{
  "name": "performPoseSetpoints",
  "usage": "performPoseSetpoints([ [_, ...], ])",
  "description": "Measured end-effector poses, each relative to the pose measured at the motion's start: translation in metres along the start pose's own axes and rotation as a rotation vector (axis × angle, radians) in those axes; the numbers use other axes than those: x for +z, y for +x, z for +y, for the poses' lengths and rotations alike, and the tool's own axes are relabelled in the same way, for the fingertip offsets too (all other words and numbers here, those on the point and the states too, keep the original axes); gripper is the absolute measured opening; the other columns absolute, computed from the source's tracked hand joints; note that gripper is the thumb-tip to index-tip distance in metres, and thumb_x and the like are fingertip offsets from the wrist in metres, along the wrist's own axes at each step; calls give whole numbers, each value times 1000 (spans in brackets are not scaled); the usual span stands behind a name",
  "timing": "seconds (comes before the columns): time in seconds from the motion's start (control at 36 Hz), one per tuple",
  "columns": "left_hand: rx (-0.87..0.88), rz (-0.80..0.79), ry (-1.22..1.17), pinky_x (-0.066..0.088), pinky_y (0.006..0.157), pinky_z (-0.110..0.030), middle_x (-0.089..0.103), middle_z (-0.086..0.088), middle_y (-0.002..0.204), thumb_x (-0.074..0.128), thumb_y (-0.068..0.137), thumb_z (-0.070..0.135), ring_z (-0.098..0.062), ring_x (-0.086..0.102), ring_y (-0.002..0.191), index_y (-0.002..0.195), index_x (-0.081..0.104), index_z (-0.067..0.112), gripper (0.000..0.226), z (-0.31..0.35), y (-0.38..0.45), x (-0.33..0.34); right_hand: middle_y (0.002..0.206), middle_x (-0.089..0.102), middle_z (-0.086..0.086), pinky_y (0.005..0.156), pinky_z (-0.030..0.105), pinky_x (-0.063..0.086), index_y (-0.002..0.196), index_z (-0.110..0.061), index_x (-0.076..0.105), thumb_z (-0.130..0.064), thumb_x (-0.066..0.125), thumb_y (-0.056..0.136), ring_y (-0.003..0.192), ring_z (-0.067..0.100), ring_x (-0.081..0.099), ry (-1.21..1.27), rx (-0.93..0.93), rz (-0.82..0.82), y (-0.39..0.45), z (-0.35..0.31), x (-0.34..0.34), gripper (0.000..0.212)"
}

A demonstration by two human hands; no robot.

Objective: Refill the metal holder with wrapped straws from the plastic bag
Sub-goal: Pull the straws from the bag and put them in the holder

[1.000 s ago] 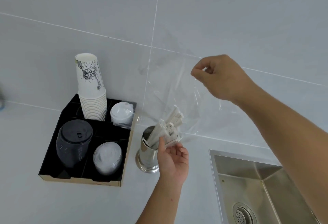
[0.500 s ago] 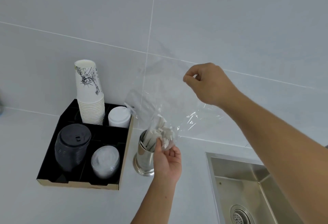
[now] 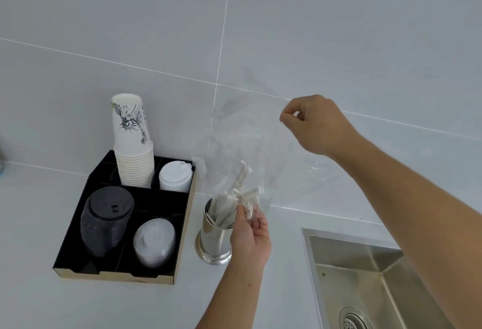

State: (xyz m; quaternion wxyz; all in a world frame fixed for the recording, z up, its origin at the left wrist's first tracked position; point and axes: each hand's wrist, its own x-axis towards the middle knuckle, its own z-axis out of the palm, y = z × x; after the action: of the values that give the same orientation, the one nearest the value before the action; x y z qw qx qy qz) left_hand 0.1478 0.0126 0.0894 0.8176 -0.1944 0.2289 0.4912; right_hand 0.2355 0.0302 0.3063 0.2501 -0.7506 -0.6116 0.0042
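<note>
A shiny metal holder (image 3: 214, 243) stands on the white counter, with several white wrapped straws (image 3: 229, 206) leaning in it, tops fanned to the right. A clear plastic bag (image 3: 258, 151) hangs over the holder, its lower end around the straw tops. My right hand (image 3: 314, 125) pinches the bag's upper corner, raised to the right. My left hand (image 3: 250, 237) is just right of the holder, its fingertips closed on the straw tops through the bag's lower end.
A black divided tray (image 3: 182, 229) left of the holder carries a stack of paper cups (image 3: 133, 143), white lids (image 3: 175, 176), black lids (image 3: 107, 220) and clear lids (image 3: 154, 242). A steel sink (image 3: 365, 284) lies at the lower right. The tiled wall is close behind.
The straws have slid lower into the holder. My right hand shifted a little higher and right with the bag corner; my left hand stays at the straw tops.
</note>
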Motion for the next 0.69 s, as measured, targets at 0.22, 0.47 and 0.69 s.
performPoseSetpoints([
  [0.22, -24, -12, 81, 61, 66, -25, 73, -9, 95, 61, 93, 32, -17, 70, 87, 103, 66, 3, 31, 4, -4, -16, 54, 55, -12, 46, 21, 40, 85, -17, 70, -21, 53, 91, 44, 9, 50, 17, -9, -18, 3, -2, -5, 19],
  [0.47, -91, -49, 103, 62, 68, -30, 72, -13, 93, 62, 92, 35, -20, 69, 88, 107, 63, -1, 39, 6, -13, -13, 57, 57, -9, 48, 22, 40, 81, -25, 69, -26, 57, 90, 38, 4, 46, 76, -82, 40, 0, -17, -50, 15],
  [0.69, -107, -72, 146, 62, 68, -29, 75, -12, 85, 59, 94, 30, -19, 70, 87, 106, 64, -2, 35, 0, -25, -12, 55, 55, -8, 46, 22, 38, 82, -23, 69, -25, 57, 90, 40, 7, 45, 58, -73, 66, -17, -16, -63, 15],
])
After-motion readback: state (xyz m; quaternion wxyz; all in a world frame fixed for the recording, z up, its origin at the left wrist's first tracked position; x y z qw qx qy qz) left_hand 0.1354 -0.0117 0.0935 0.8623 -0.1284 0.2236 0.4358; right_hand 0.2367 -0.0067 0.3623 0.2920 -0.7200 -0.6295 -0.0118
